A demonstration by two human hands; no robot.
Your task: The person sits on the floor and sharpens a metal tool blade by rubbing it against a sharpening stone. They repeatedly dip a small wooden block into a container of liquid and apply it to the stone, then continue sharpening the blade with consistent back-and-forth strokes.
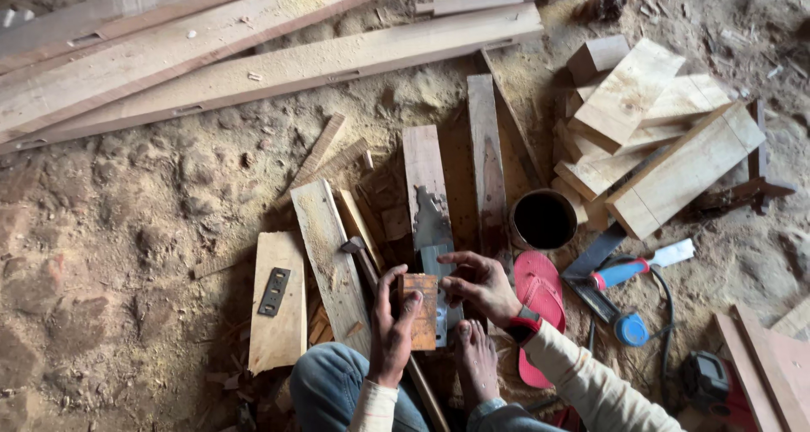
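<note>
My left hand (pixel 391 324) grips a small brown wooden block (pixel 421 310) from its left side, fingers wrapped over the top edge. My right hand (pixel 478 283) touches the block's upper right corner with thumb and fingers curled. The block is held upright over a grey metal blade lying on a board (pixel 430 221). A hammer (pixel 361 256) lies just left of my left hand. My bare foot (pixel 477 360) rests below the block.
Long planks (pixel 253 69) cross the sandy ground at the top. A pile of cut boards (pixel 650 137) sits at right beside a dark round tin (pixel 543 219). A pink sandal (pixel 538 301), blue-handled tool (pixel 620 272) and a board with a metal plate (pixel 276 297) lie close by.
</note>
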